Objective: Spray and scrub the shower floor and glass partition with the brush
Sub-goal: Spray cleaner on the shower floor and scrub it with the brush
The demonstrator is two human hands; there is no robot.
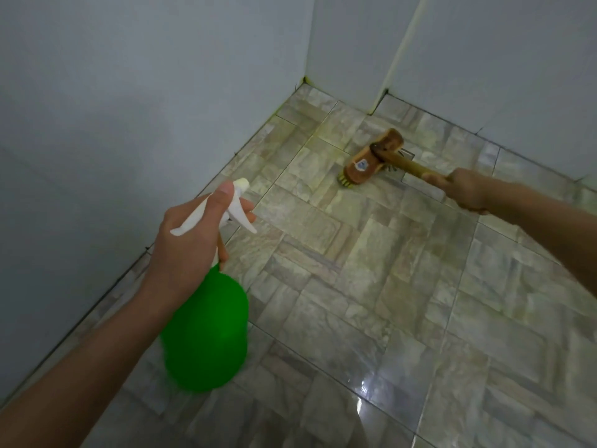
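Observation:
My left hand [190, 240] grips the white trigger head of a green spray bottle [206, 331], nozzle pointed toward the far corner, with fingers curled round the trigger. My right hand [465, 192] holds the wooden handle of a scrub brush [371, 160]. The brush head rests bristles down on the stone-pattern floor tiles [371, 286], over a floor drain [407, 154] that it partly hides. The partition's pale edge [392, 59] rises from the floor behind the brush.
Plain grey-white walls [129, 108] enclose the corner on the left and at the back. Yellowish residue shows on the tiles near the brush and along the corner joint. A wet, reflective patch [365, 386] lies on the near floor.

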